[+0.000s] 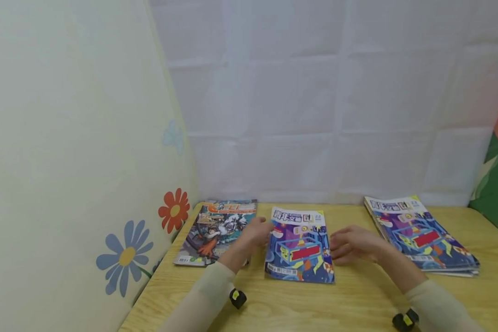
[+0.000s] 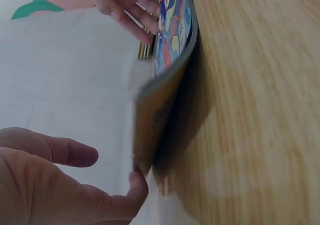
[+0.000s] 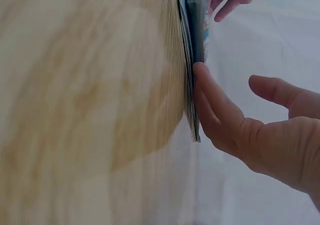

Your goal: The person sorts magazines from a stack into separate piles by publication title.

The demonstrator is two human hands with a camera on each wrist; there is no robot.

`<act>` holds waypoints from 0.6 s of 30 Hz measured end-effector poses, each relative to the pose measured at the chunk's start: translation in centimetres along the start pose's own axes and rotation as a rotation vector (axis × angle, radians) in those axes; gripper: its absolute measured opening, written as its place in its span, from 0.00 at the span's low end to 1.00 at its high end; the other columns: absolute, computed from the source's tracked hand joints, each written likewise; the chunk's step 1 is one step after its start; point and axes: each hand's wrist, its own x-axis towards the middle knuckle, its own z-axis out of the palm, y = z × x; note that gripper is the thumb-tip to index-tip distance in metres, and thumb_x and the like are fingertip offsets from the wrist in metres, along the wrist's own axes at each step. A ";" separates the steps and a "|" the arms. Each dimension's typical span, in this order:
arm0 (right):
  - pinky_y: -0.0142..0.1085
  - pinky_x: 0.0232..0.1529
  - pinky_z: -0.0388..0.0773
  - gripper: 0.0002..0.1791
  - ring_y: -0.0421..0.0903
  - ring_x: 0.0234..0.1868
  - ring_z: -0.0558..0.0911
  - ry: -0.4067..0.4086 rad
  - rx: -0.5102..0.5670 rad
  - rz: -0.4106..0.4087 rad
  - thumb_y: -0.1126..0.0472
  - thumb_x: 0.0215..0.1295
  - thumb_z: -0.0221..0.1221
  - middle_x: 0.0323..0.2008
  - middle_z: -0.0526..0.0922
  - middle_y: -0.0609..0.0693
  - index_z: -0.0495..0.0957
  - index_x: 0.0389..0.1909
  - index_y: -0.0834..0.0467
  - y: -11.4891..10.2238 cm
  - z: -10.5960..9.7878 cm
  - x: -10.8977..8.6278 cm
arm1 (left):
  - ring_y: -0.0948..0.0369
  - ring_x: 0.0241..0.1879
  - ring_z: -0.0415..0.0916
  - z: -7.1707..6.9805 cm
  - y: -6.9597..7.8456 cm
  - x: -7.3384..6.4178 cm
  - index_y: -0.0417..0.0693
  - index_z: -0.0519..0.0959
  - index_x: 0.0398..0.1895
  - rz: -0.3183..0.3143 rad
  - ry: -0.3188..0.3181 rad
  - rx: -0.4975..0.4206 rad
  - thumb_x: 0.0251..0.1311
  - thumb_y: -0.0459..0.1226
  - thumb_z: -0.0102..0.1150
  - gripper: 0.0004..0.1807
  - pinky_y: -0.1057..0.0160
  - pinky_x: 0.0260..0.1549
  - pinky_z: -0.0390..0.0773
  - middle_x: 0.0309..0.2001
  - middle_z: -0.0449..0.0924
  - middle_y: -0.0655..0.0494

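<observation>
In the head view, a magazine (image 1: 300,249) with a purple-blue cover lies on the wooden table between my two hands. My left hand (image 1: 257,231) is at its left edge. The left wrist view shows a fingertip of that hand (image 2: 75,190) touching the raised, bent edge of the magazine (image 2: 157,117), the thumb held apart. On the opposite side my right hand (image 1: 358,245) reaches the right edge. Its extended fingers press along the magazine's side (image 3: 192,85) in the right wrist view, and the thumb of this hand (image 3: 260,135) stands away from the cover.
To the left lies a magazine (image 1: 220,230) with a dark comic-style cover, near the flower-decorated wall (image 1: 87,115). A stack of magazines (image 1: 423,235) with the same purple-blue cover sits on the right. A white creased cloth (image 1: 299,101) hangs behind the table (image 1: 290,309).
</observation>
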 end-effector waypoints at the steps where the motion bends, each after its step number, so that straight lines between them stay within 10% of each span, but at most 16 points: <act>1: 0.53 0.47 0.83 0.29 0.62 0.44 0.85 -0.001 0.037 0.001 0.69 0.73 0.52 0.44 0.83 0.70 0.57 0.66 0.84 0.1 -0.1 0.1 | 0.39 0.62 0.71 -0.2 0.0 0.1 0.26 0.53 0.76 -0.002 -0.016 -0.026 0.69 0.31 0.52 0.36 0.46 0.56 0.76 0.71 0.59 0.26; 9: 0.53 0.52 0.80 0.24 0.63 0.50 0.82 -0.031 0.162 0.015 0.68 0.74 0.50 0.50 0.80 0.70 0.63 0.63 0.82 0.8 -0.3 0.6 | 0.54 0.36 0.78 -0.7 -0.5 0.7 0.31 0.64 0.72 -0.081 -0.226 -0.118 0.67 0.29 0.58 0.31 0.59 0.38 0.81 0.51 0.80 0.38; 18: 0.45 0.44 0.84 0.43 0.55 0.47 0.83 -0.134 0.136 0.008 0.75 0.61 0.51 0.53 0.78 0.66 0.42 0.76 0.75 0.8 0.0 0.6 | 0.46 0.45 0.81 0.0 -1.4 0.7 0.58 0.49 0.83 -0.143 -0.430 -0.135 0.64 0.26 0.59 0.48 0.53 0.35 0.82 0.52 0.81 0.38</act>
